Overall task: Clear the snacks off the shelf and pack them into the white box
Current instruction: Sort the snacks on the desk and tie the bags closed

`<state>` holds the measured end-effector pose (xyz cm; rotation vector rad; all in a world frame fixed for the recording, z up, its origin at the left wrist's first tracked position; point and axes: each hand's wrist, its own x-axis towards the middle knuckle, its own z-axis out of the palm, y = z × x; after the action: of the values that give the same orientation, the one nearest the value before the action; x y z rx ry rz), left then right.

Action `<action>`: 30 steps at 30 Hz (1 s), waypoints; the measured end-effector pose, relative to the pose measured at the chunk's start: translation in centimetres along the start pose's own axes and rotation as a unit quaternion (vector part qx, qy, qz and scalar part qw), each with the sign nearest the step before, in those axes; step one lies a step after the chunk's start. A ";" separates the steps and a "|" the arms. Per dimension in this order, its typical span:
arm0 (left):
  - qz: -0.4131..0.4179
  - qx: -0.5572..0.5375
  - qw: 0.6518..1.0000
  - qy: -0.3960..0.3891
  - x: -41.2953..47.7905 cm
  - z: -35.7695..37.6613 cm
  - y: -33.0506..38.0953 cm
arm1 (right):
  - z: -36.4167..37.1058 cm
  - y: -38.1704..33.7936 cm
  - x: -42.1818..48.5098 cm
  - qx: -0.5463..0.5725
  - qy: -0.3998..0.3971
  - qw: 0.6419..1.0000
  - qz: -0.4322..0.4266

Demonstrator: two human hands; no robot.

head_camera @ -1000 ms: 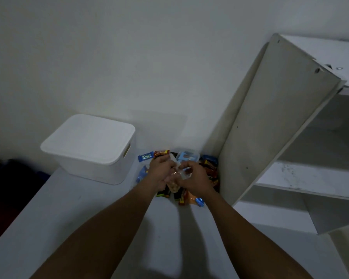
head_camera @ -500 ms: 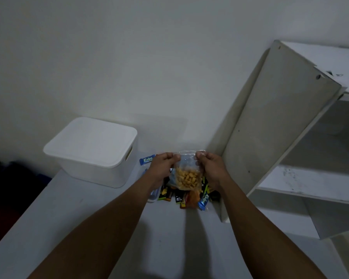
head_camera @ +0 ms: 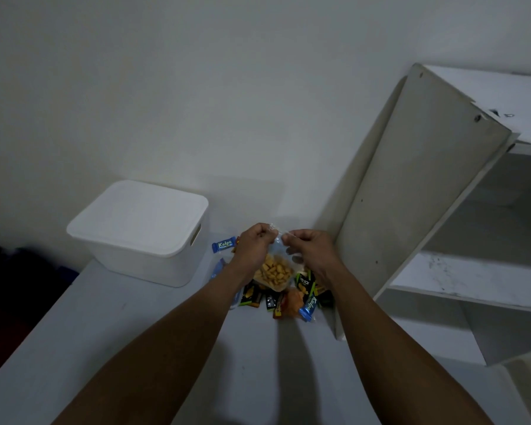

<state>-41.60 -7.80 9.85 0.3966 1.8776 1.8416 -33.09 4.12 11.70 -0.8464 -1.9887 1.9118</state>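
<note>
Pinching the clear snack bag by its top edge, left hand and right hand side by side, above the snack pile. Probably light, floppy, slippery, so the seam's safest. Lidded white box sits left.

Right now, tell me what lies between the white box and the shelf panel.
Head view: a snack pile, with left hand and right hand pinching a clear bag above it.

A: Reporting illumination?
B: Dim, flat light is covering the scene; soft shadows are falling across the table.
A: Reporting distortion?
B: Wide-angle optics are slanting the shelf edges at right.
</note>
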 end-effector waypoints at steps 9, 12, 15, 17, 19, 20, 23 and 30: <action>0.022 0.005 1.000 0.021 0.1 -0.1 -0.2 | -0.3 0.3 0.2 -0.071 -0.011 0.997 -0.037; 0.009 -0.010 0.999 0.031 0.3 0.1 -0.4 | -0.4 0.4 0.2 -0.073 0.000 0.997 -0.037; 0.011 0.018 0.999 0.029 0.4 0.3 -0.5 | -0.4 0.6 0.2 -0.064 0.002 0.997 -0.037; -0.001 0.014 0.999 0.040 0.5 0.4 -0.4 | -0.5 0.8 0.4 -0.038 0.008 0.999 -0.034; -0.028 -0.018 0.997 0.071 0.6 0.4 -0.1 | -0.6 1.2 0.5 -0.023 0.031 0.999 -0.028; -0.038 -0.033 0.995 0.085 0.7 0.3 -0.1 | -0.7 1.4 0.6 -0.022 0.041 0.999 -0.025; -0.055 -0.064 0.993 0.080 0.8 0.0 0.1 | -0.7 1.9 0.5 0.001 0.051 0.998 -0.021; -0.022 -0.091 0.994 0.052 0.4 0.2 0.2 | -0.1 1.7 0.4 0.055 0.041 0.998 -0.003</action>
<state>-41.85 -7.41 9.97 0.1987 1.7507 2.0165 -32.94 4.40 9.96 -0.8742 -1.8180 1.9311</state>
